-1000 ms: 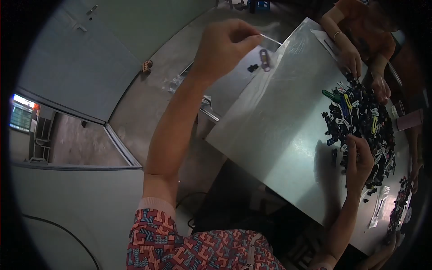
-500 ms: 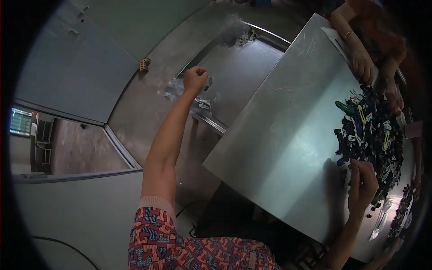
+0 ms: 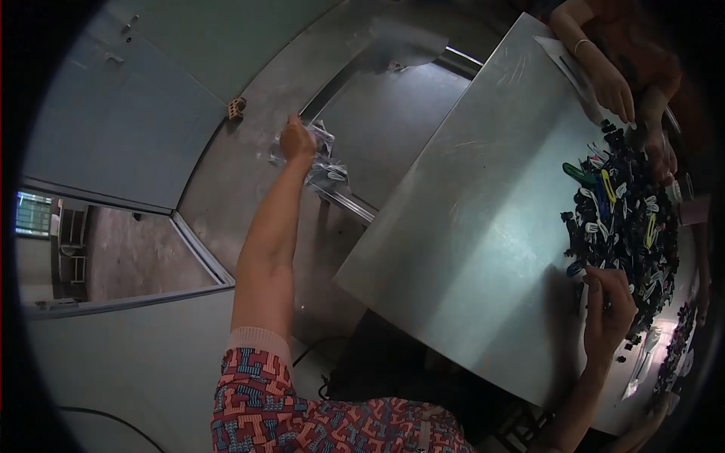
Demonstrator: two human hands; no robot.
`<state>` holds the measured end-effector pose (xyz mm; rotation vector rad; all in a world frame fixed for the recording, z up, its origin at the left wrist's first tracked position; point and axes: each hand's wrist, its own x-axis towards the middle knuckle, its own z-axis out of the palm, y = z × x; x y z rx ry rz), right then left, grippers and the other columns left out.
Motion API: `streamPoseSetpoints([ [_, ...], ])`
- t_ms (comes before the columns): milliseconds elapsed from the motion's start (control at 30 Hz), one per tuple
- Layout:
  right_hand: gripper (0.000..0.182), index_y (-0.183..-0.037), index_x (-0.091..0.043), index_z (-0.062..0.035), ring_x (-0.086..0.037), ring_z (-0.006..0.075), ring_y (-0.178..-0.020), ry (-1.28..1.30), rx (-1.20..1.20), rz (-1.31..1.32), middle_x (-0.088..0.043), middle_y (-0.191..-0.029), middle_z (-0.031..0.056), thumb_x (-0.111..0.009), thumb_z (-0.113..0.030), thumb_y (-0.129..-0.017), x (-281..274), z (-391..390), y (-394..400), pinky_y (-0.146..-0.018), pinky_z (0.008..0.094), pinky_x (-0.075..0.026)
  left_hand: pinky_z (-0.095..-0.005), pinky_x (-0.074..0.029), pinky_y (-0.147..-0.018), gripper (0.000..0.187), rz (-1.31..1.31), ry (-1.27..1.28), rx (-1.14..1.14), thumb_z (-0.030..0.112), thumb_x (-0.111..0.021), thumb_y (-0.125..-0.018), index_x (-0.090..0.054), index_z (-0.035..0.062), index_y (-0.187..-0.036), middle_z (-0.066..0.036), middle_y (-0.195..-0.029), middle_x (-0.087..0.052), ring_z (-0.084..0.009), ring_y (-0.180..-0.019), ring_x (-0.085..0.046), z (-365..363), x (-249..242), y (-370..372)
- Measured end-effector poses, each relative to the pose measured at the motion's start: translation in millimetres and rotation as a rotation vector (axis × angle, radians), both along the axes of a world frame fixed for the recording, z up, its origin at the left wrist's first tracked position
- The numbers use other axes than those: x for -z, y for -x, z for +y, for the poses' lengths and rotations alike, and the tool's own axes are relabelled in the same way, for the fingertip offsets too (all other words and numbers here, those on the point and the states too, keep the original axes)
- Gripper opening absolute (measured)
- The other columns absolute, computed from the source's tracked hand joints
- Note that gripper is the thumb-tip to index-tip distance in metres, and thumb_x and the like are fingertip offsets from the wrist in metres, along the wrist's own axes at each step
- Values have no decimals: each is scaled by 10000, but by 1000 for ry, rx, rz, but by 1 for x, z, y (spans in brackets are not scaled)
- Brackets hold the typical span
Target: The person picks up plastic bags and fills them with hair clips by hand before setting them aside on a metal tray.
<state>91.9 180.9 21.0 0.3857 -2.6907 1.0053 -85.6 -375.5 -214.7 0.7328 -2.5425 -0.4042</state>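
My left hand (image 3: 297,140) is stretched out over the low table, its fingers curled together beside crumpled clear plastic bags (image 3: 328,172). What it grips is hidden by the hand; a piece of clear plastic with grey and white in it (image 3: 323,137) lies right against it. At the near edge of the pile, my right hand (image 3: 610,306) pinches a small dark blue clip-like piece (image 3: 575,269) between thumb and finger. The pile (image 3: 623,219) consists of mostly black small pieces, resembling clips, with a green one (image 3: 578,176) and yellow ones (image 3: 609,189) among them.
The pile lies on a metal-topped table (image 3: 468,219), which stands beside the low table (image 3: 400,113). Across the pile, another person's hands (image 3: 615,94) reach in. A clear bag (image 3: 642,364) lies near the right edge. A perforated brick (image 3: 236,108) sits on the floor.
My left hand has moved left and slightly down, against the plastic bags. A grey, blurred sheet now covers part of the low table's far end. My right hand has stayed nearly still.
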Motion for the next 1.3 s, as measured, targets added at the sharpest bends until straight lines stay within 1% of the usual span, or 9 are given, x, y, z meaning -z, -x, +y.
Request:
streamPoseSetpoints([
  [267, 137, -990, -715, -7, -639, 185, -758, 29, -24, 78, -657, -866, 98, -659, 30, -871, -7, -5, 1, -656, 276, -505, -493, -395, -1030, 623, 104, 336, 105, 269, -757, -756, -526, -11, -1262, -238, -1250, -541, -424, -1179, -494, 1, -12, -5],
  [400, 97, -959, -726, -20, -649, 214, -759, 75, -49, 149, -658, -862, 102, -672, -24, -878, -1, 4, 5, -633, 316, -533, -484, -379, -1061, 646, 232, 257, 321, 214, -723, -792, -487, -43, -1336, -233, -1267, -568, -395, -1227, -499, 53, -83, 3],
  [533, 103, -962, -719, -4, -637, 208, -692, 123, -18, 210, -659, -811, 91, -678, -62, -888, -1, 20, 11, -631, 300, -519, -431, -395, -1078, 605, 414, -199, 628, 147, -715, -844, -472, -11, -1376, -207, -1345, -553, -316, -1267, -527, 136, -171, -17],
  [567, 120, -999, -717, -2, -630, 157, -732, 125, 13, 205, -667, -836, 77, -666, -61, -908, -6, 27, 11, -662, 279, -515, -407, -402, -1078, 590, 419, -366, 716, 128, -711, -861, -470, 6, -1386, -196, -1365, -549, -289, -1271, -536, 164, -186, -28],
  [733, 218, -1107, -720, -5, -615, 78, -841, 437, 161, 112, -717, -951, 19, -654, -150, -958, -29, 78, 9, -792, 229, -490, -387, -434, -1040, 590, 324, -580, 1039, 137, -717, -865, -475, 46, -1395, -162, -1336, -583, -258, -1236, -557, 268, -227, -68],
  [900, 264, -1094, -717, 3, -639, 103, -839, 306, 368, 102, -728, -911, 63, -644, -203, -947, -34, 168, -21, -764, 256, -500, -373, -481, -969, 584, 153, -715, 1163, 114, -714, -857, -467, 39, -1381, -134, -1245, -623, -235, -1165, -585, 337, -230, -83],
  [1067, 307, -1111, -721, -37, -701, 303, -929, -218, 772, 76, -723, -1054, 166, -658, -246, -895, 2, 282, -82, -837, 380, -534, -314, -533, -865, 512, 202, -887, 1114, 41, -670, -865, -487, -5, -1340, -126, -1154, -648, -198, -1044, -634, 376, -211, -65],
  [1133, 349, -1139, -711, -48, -677, 339, -1000, -321, 867, 27, -708, -1096, 179, -662, -285, -887, 17, 308, -101, -889, 427, -522, -313, -544, -830, 466, 421, -827, 1064, 21, -650, -864, -516, 17, -1311, -108, -1091, -667, -190, -971, -652, 384, -201, -58],
  [1300, 437, -1188, -685, -43, -622, 359, -1071, -473, 945, -124, -679, -1116, 200, -684, -308, -841, 36, 318, -117, -950, 449, -486, -304, -546, -788, 440, 540, -593, 1091, -10, -625, -859, -537, 50, -1286, -79, -1009, -681, -181, -911, -658, 381, -193, -70],
])
